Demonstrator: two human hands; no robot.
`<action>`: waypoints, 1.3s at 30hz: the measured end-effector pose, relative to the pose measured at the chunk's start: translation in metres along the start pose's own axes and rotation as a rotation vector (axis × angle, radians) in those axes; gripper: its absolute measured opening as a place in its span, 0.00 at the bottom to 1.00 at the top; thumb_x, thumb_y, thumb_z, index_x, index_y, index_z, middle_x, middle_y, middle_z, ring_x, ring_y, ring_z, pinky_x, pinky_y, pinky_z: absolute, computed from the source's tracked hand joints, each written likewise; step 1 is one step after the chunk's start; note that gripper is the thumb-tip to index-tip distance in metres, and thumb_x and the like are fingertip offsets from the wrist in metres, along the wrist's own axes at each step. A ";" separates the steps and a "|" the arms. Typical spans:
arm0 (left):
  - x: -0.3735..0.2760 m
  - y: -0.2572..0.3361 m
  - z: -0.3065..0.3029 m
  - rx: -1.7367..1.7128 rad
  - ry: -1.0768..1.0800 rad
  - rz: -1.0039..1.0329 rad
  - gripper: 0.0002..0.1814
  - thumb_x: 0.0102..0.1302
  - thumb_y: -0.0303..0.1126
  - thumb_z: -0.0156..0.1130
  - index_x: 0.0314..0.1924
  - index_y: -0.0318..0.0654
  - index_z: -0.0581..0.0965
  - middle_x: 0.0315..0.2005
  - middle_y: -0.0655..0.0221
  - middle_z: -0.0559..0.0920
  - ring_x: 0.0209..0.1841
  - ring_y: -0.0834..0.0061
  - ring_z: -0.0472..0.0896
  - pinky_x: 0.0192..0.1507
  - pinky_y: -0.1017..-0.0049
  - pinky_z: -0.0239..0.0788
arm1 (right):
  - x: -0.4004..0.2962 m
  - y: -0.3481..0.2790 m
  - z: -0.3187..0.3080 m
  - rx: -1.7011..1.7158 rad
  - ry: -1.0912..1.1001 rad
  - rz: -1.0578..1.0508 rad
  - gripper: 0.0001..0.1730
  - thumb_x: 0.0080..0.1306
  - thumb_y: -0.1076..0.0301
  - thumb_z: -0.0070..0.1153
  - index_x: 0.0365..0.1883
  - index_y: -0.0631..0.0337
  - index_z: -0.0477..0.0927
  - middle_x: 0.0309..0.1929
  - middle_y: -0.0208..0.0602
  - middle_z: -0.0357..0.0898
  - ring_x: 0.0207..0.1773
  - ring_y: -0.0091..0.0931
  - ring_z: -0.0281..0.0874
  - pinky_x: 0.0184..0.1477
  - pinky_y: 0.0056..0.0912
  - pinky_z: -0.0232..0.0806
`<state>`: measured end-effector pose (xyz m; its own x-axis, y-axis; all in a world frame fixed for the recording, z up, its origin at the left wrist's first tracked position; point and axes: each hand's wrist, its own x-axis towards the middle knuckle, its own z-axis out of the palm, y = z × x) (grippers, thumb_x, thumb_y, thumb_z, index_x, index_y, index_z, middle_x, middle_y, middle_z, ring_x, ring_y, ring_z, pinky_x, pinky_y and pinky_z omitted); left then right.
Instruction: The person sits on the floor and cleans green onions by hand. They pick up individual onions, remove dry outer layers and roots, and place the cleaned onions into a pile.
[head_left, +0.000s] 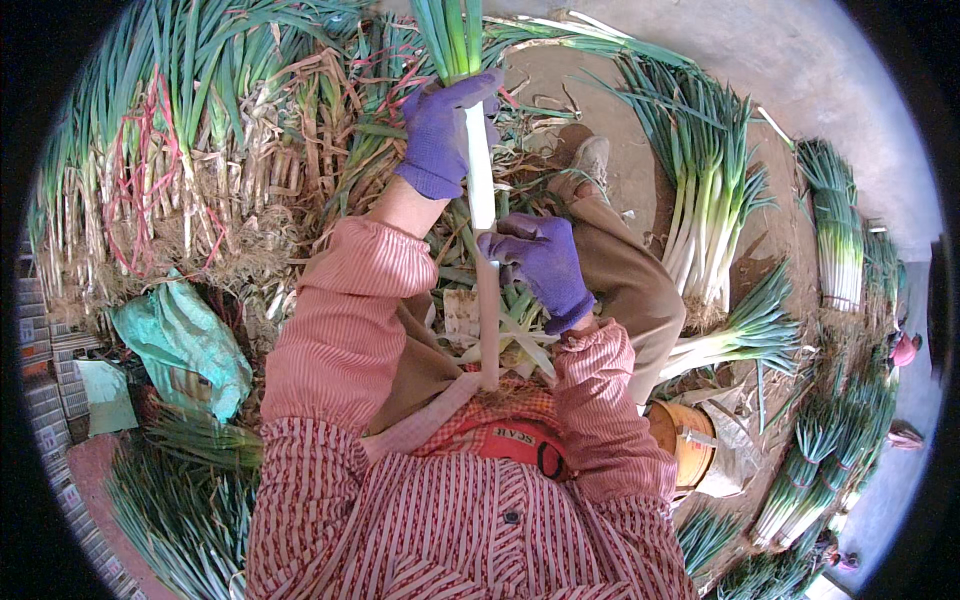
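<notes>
Both my hands wear purple knit gloves. My left hand (450, 127) is closed around the upper part of a long green onion (481, 165), where the white stalk meets the green leaves. The stalk hangs upright before me, its root end low near my lap. My right hand (541, 262) is lower down at the stalk's right side, thumb and fingertips against it, where the white part gives way to a browner part. Peeled husks and loose leaves lie on the ground behind and below the stalk.
Unpeeled green onions (217, 150) stand massed at the left, with pink twine. A cleaner pile (697, 217) lies at the right, past my knee. A green plastic sack (187, 345) is at lower left, an orange bucket (682, 442) at lower right. Tied bundles (838, 240) line the far right.
</notes>
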<state>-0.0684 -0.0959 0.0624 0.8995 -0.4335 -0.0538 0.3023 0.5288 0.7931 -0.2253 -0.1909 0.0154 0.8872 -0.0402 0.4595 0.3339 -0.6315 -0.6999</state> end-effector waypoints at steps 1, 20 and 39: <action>0.000 0.000 -0.005 0.011 -0.034 0.008 0.14 0.59 0.35 0.64 0.42 0.35 0.81 0.21 0.72 0.78 0.17 0.78 0.75 0.18 0.79 0.66 | -0.002 0.004 0.002 -0.042 0.007 -0.070 0.11 0.56 0.62 0.62 0.30 0.62 0.82 0.20 0.43 0.75 0.20 0.35 0.74 0.25 0.31 0.65; 0.003 0.002 -0.012 0.002 0.041 0.071 0.11 0.58 0.34 0.65 0.39 0.35 0.82 0.20 0.71 0.78 0.16 0.77 0.76 0.17 0.79 0.67 | 0.009 -0.027 0.022 -0.245 0.130 0.354 0.14 0.55 0.59 0.57 0.18 0.60 0.74 0.14 0.48 0.69 0.20 0.46 0.72 0.23 0.45 0.62; 0.087 0.035 -0.150 1.385 0.062 1.037 0.27 0.61 0.44 0.58 0.54 0.33 0.75 0.52 0.54 0.78 0.58 0.56 0.73 0.59 0.62 0.64 | -0.089 -0.040 -0.058 -0.380 -0.331 0.317 0.09 0.59 0.66 0.55 0.36 0.60 0.79 0.26 0.45 0.77 0.27 0.41 0.77 0.25 0.38 0.66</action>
<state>0.0674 -0.0055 -0.0050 0.5483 -0.3019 0.7799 -0.8068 -0.4364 0.3982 -0.3356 -0.2069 0.0338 0.9975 -0.0672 0.0227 -0.0468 -0.8636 -0.5020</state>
